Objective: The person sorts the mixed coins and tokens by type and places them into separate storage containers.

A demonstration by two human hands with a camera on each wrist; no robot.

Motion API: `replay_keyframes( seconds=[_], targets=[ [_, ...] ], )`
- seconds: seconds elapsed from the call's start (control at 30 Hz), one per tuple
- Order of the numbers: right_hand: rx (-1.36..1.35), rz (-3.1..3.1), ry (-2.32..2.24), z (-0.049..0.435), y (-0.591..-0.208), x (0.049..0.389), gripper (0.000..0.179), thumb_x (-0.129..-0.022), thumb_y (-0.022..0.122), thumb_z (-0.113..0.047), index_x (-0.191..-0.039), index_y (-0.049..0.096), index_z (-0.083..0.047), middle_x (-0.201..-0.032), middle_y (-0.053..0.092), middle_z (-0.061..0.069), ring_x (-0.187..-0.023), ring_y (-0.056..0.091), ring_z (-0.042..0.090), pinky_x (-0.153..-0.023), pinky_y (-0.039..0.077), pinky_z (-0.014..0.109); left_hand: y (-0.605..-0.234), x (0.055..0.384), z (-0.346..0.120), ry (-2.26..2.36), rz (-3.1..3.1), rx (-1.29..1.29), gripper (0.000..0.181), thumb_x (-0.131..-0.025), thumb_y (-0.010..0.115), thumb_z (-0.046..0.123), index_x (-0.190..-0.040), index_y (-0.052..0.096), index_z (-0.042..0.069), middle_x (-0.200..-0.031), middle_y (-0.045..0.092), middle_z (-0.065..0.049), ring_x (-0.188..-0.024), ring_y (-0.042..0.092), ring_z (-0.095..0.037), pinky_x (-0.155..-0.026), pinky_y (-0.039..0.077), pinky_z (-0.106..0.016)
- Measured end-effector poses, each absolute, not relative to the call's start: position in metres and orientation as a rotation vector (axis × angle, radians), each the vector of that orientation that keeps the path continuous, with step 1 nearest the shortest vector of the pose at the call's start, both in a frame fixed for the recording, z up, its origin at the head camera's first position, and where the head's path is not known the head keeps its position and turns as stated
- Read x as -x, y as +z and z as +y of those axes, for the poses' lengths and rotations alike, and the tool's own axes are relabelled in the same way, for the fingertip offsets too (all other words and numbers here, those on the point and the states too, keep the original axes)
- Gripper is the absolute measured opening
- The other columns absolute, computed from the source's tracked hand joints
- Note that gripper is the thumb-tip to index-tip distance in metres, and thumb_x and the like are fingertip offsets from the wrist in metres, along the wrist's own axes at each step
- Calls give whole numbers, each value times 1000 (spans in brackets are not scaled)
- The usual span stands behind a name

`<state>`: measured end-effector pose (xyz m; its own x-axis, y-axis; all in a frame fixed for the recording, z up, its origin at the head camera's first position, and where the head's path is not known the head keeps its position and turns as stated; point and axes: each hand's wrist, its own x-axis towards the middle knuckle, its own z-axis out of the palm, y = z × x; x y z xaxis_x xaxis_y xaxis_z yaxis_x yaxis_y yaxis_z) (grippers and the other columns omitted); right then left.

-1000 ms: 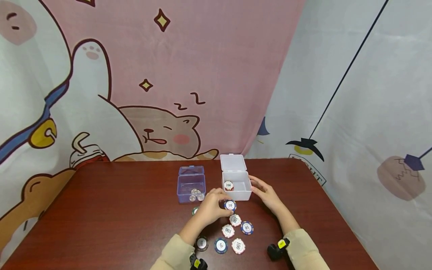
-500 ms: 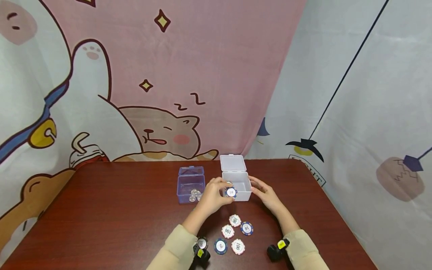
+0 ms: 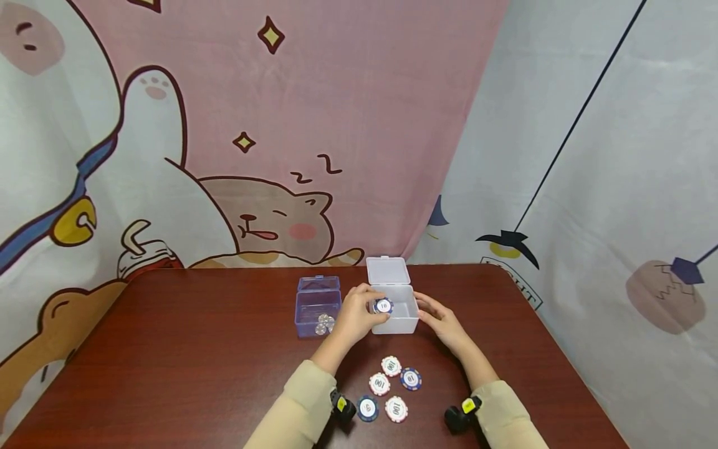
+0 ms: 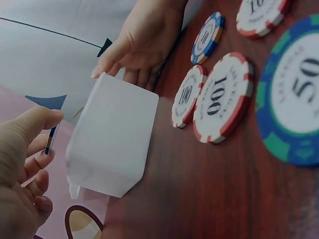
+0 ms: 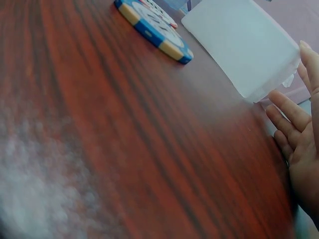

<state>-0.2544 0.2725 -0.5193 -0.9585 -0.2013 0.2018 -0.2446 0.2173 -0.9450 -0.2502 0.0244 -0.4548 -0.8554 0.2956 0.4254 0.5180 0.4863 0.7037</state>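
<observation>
Between thumb and fingers, my left hand (image 3: 353,317) pinches a blue-edged poker chip (image 3: 384,306) marked 10. It holds the chip at the left part of a white plastic box (image 3: 402,325) whose lid stands up at the back. In the left wrist view the chip (image 4: 51,140) appears edge-on, apart from the box wall (image 4: 117,137). My right hand (image 3: 443,322) touches the box's right side; its fingers (image 5: 291,112) lie fairly straight along the wall in the right wrist view. The left hand hides part of the box's inside.
In front of the box lie several loose chips, among them a white 100 chip (image 3: 396,410), a blue 10 chip (image 3: 411,378) and a blue-green 50 chip (image 4: 299,94). Left of it stands a blue clear box (image 3: 305,328) with several clear round pieces (image 3: 321,325), lid up.
My left hand has lifted the blue 10 chip from the table in front of the white box and carried it forward to the box. The right hand has stayed at the box's side.
</observation>
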Motion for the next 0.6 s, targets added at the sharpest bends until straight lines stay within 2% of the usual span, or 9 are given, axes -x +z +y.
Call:
replay_keyframes(
  seconds=[0.2, 0.6],
  targets=[
    [-449, -2420, 1892, 272, -519, 254, 47, -96, 59, -13, -140, 48, -7, -131, 54, 23, -119, 50, 36, -88, 44, 24, -455, 259, 30, -1286, -2498, 663, 40, -68, 85, 15, -104, 74, 2, -97, 62, 0, -90, 51, -18, -74, 44, -29],
    [-464, -2409, 1894, 272, -521, 255, 47, -96, 58, -13, -140, 46, -3, -131, 53, 25, -118, 51, 33, -89, 43, 24, -461, 270, 38, -1177, -2544, 579, 37, -66, 84, 18, -101, 75, 7, -96, 62, 3, -89, 51, -17, -76, 45, -28]
  ],
)
